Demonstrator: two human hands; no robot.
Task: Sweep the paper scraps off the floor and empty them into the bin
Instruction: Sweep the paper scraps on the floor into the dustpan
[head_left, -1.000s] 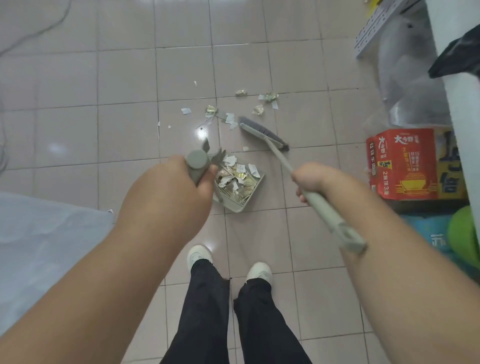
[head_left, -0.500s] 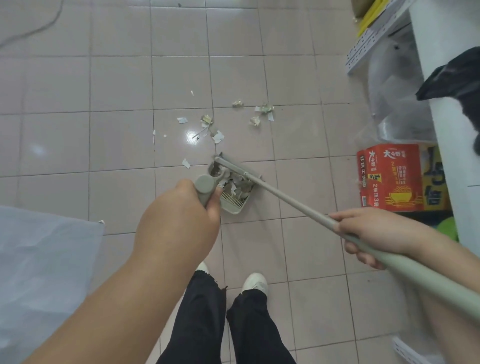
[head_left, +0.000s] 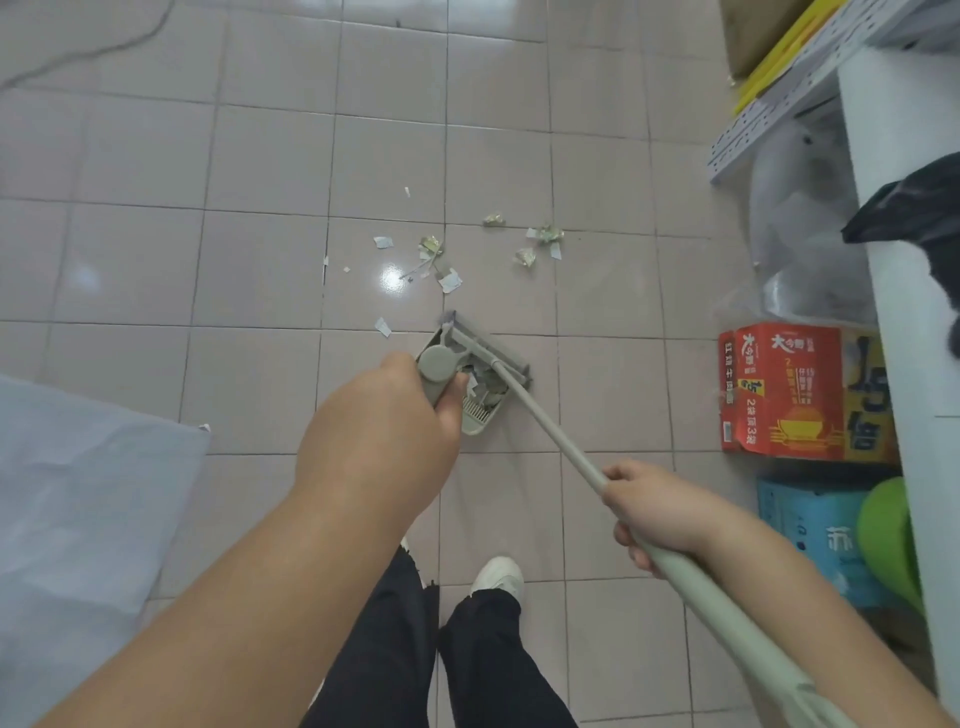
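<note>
Left hand (head_left: 384, 431) grips the dustpan (head_left: 480, 410) handle; right hand (head_left: 660, 512) grips the broom (head_left: 545, 421); paper scraps (head_left: 431, 249) lie beyond.

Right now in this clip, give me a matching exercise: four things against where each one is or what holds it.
1. grey long-handled broom
2. grey plastic dustpan
3. red printed carton
4. loose paper scraps

a. on the tiles beyond the dustpan
b. gripped by the left hand
c. gripped by the right hand
d. on the floor at right

Pairs: 1-c, 2-b, 3-d, 4-a
</note>
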